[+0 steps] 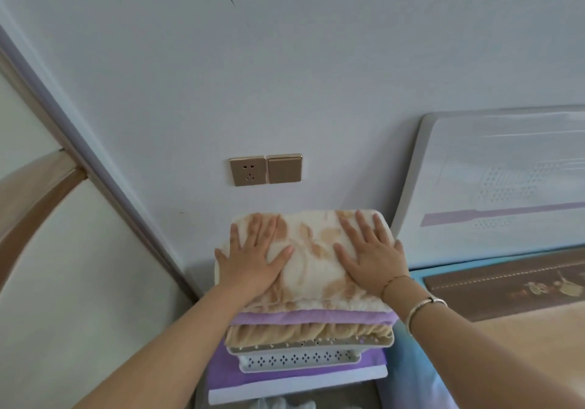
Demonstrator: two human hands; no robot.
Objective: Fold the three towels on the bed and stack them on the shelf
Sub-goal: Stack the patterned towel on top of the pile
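Head view: both hands flat on top of the stack. Left hand and right hand have fingers spread open, palms down, gripping nothing, just pressing the patterned towel. Judging by the pose, that's to flatten it and square it on the pile so it doesn't slide.

Stack order, top down: patterned towel, purple towel, tan towel. All three folded, edges roughly aligned at the near side; the patterned one is bulkier and overhangs slightly on the left. They sit on the shelf, a white perforated tray tier set against the wall, just left of the bed. More purple shows on a tier below; can't tell what it is.

Socket and switch on the wall above the stack, well clear of it. Headboard at right. Bracelets on the right wrist.

Status, my read: all three towels folded and stacked, task essentially done. What's left is lifting the hands off. Risk: the soft top towel springs back or tips left when pressure goes.
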